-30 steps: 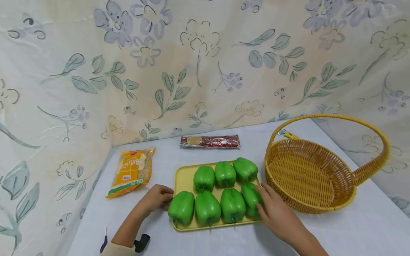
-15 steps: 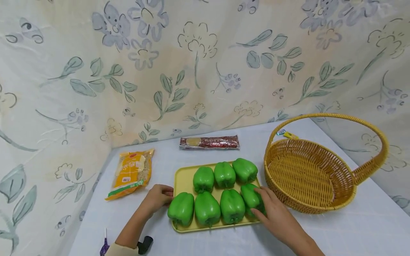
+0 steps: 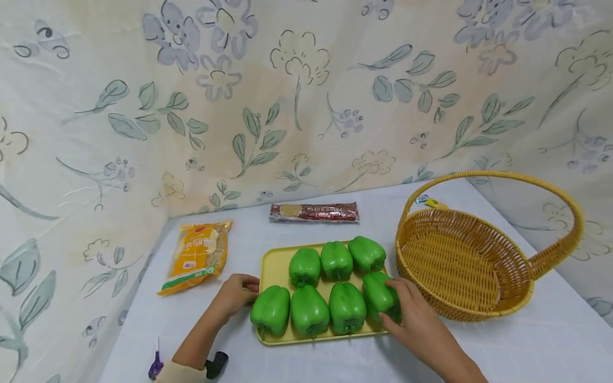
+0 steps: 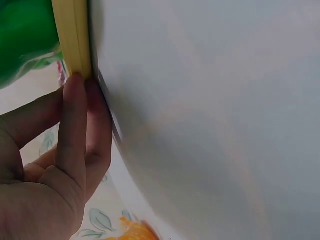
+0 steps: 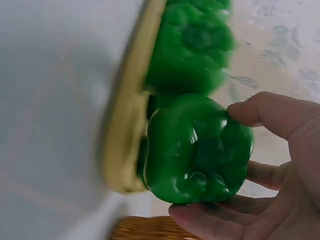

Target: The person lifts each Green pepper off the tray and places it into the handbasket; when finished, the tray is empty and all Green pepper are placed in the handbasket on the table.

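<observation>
Several green bell peppers (image 3: 310, 311) lie in two rows on a yellow tray (image 3: 274, 264) in the head view. My right hand (image 3: 415, 318) grips the front row's rightmost bell pepper (image 3: 378, 291). In the right wrist view, thumb and fingers are spread round this bell pepper (image 5: 200, 150), which looks slightly raised off the tray's end. On the opposite side, my left hand (image 3: 235, 292) is at the tray's left edge. Its thumb and fingers (image 4: 74, 120) pinch the tray's rim (image 4: 72, 35) in the left wrist view.
Right of the tray stands a wicker basket (image 3: 450, 266) with a tall arched handle. An orange food packet (image 3: 198, 255) lies at left, a brown packet (image 3: 314, 211) behind. A purple-wrapped lollipop (image 3: 155, 367) and a black object (image 3: 217, 364) lie by the left forearm.
My right fingers have closed round the rightmost front bell pepper, which has shifted slightly to the right. The left hand stays at the tray's edge.
</observation>
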